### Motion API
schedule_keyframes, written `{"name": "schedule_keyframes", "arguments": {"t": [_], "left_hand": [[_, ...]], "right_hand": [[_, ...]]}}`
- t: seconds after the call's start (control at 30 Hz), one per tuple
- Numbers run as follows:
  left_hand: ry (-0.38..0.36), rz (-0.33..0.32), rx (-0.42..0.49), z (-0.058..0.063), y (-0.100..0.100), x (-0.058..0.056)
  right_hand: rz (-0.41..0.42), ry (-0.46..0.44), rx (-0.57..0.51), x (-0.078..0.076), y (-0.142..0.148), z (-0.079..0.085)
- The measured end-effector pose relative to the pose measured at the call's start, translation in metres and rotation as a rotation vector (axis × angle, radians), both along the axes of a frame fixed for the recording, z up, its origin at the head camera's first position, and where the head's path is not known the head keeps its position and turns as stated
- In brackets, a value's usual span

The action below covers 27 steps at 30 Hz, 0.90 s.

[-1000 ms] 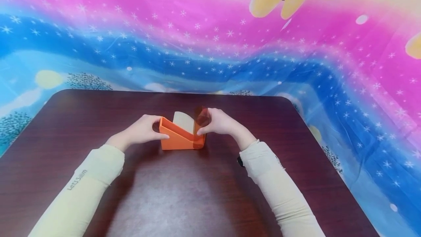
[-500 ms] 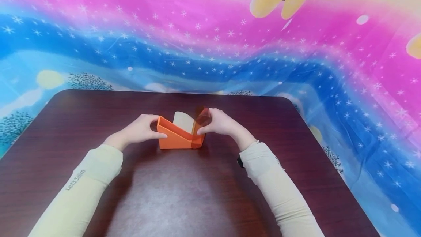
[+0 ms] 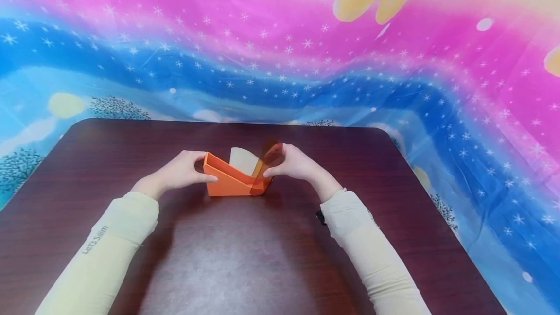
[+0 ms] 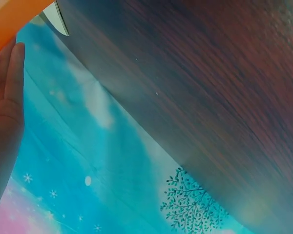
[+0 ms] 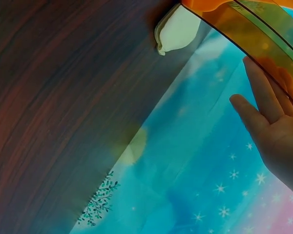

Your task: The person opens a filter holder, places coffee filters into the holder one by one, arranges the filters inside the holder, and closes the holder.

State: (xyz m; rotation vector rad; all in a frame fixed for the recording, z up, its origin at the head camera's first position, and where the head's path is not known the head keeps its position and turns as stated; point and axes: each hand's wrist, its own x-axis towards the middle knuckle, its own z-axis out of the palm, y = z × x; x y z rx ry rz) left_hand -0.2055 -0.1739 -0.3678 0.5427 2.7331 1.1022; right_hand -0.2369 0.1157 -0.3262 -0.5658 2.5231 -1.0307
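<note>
An orange open-topped box [image 3: 229, 183] with a slanting rim is near the far middle of the table in the head view. Its see-through orange-brown lid [image 3: 272, 155] leans up and outward at the right end. My left hand [image 3: 181, 169] grips the box's left end, thumb on the front wall, fingers behind it. With my right hand [image 3: 294, 162] I hold the lid between thumb and fingers. In the right wrist view, fingers show beside and through the lid [image 5: 263, 34]. A cream, rounded, pad-like thing [image 3: 242, 160] shows just behind the box, its lower part hidden.
The dark wood-grained table [image 3: 236, 256] has rounded far corners. A pink and blue snowflake-patterned cloth [image 3: 280, 52] hangs behind and to the right, close along the table's edge.
The box has slid slightly left with my left hand. The lid leans farther from the box, opening a wider gap. My right hand has barely moved.
</note>
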Motion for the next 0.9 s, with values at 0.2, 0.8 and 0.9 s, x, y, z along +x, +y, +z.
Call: {"name": "schedule_keyframes", "arguments": {"t": [0.2,0.8,0.9], "left_hand": [[-0.009,0.008,0.002,0.002,-0.002,0.000],[-0.022,0.006,-0.005,0.000,-0.004,-0.002],[-0.027,0.004,-0.006,0.000,-0.004,-0.002]], "right_hand": [[-0.012,0.008,-0.025,-0.001,0.006,-0.004],[-0.081,-0.022,-0.158,0.001,0.037,-0.030],[-0.092,-0.037,-0.175,0.001,0.041,-0.035]]}}
